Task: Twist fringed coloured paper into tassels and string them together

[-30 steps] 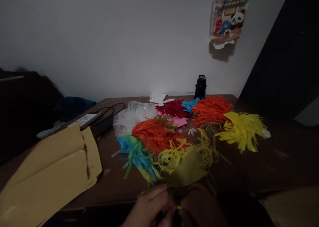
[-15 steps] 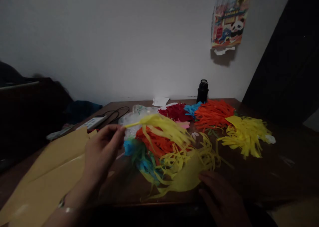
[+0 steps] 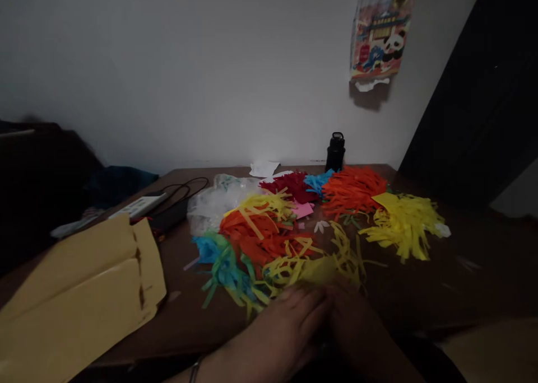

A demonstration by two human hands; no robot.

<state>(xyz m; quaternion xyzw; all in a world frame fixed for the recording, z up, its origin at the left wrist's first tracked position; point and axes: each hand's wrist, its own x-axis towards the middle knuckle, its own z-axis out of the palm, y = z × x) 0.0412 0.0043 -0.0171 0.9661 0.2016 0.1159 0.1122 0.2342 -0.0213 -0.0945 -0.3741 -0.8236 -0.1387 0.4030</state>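
My left hand and my right hand meet at the table's near edge, with fingers curled together on the near end of a yellow fringed paper. Their fingertips are partly hidden, and the right one is dim. Loose yellow strips from that paper spread away over the table. Just beyond lies an orange fringed paper bundle, with a yellow tassel resting across its back. Blue-green fringed paper lies left of my hands.
A brown envelope covers the left front. Behind are a clear plastic bag, a power strip, a red bundle, a larger orange bundle and a black bottle. A yellow bundle lies right.
My left hand has let go of the yellow tassel, which now lies on the orange bundle. It has moved right and down to join my right hand at the yellow fringed paper.
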